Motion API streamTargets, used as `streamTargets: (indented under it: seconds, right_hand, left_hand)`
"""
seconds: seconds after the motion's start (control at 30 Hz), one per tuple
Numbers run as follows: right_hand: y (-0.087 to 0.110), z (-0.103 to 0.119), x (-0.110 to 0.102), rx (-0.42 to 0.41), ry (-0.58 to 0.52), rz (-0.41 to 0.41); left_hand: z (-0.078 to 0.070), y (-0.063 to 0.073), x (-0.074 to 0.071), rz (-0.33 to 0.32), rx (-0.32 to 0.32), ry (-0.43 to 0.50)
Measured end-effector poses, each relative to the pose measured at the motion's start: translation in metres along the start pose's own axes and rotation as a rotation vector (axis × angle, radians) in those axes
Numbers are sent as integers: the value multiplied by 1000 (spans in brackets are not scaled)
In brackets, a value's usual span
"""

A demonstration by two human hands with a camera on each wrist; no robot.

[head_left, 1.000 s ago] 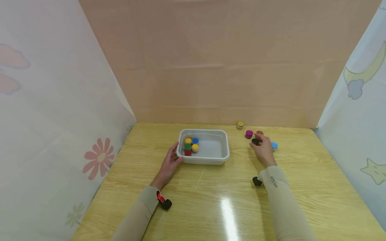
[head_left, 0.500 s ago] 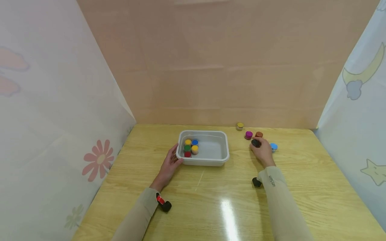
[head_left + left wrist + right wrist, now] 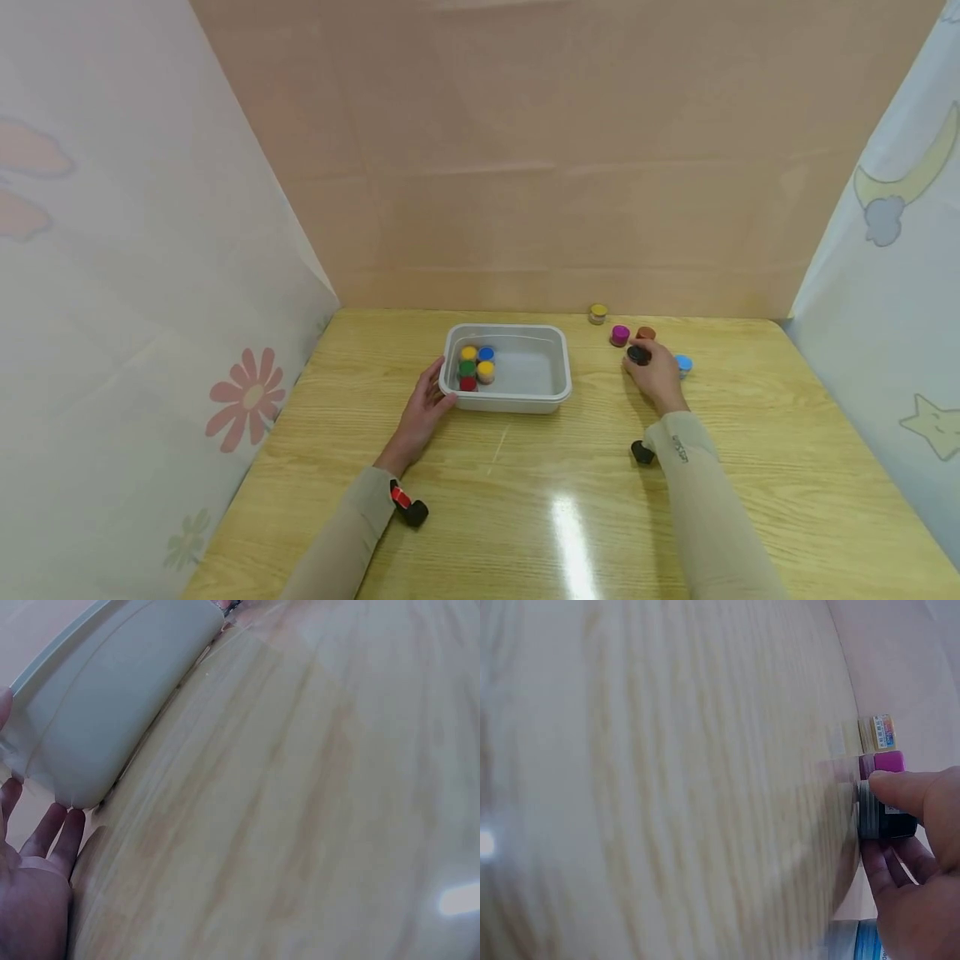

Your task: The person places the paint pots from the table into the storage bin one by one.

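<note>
- Five jars point(image 3: 486, 372) sit in the tray point(image 3: 510, 405), seemingly half done!
- Left hand point(image 3: 417, 419), fingers straight, touches its corner.
- Right hand point(image 3: 657, 377) pinches the black-lidded jar point(image 3: 638, 356), right of the tray; four others point(image 3: 619, 336) stand outside.

Bright, even light fills the head view; a white glare streak point(image 3: 572, 546) lies on the table point(image 3: 517, 475) between the left hand point(image 3: 417, 417) and right hand point(image 3: 657, 375), nearer the wearer. A faint shadow point(image 3: 660, 517) runs back from the right hand. Both wrist views look dimmer and hazy, the table bowed near the right hand.
</note>
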State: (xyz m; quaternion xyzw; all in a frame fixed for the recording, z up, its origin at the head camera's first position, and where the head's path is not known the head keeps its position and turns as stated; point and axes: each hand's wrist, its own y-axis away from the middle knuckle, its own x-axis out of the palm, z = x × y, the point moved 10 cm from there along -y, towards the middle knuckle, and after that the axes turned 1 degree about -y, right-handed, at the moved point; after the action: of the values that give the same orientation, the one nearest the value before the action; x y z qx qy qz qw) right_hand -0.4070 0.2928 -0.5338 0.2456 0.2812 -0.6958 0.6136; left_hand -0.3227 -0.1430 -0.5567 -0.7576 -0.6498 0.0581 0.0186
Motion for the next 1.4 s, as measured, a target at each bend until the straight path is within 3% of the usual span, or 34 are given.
streamTargets:
  seconds: [0.47,0.7,1.13,1.4]
  right_hand:
    - [0,5,-7,12,-64,-11]
    - [2,20,-20,-27,-106,-53]
    - [5,52,-46,-102,-87,-100]
    - [2,62,-56,-78,-191,-108]
  left_hand:
    - [0,0,0,11,10,-13]
    - [-2,0,0,9,8,-19]
    - [0,1,-1,8,9,1]
    - [-1,0,0,3,4,4]
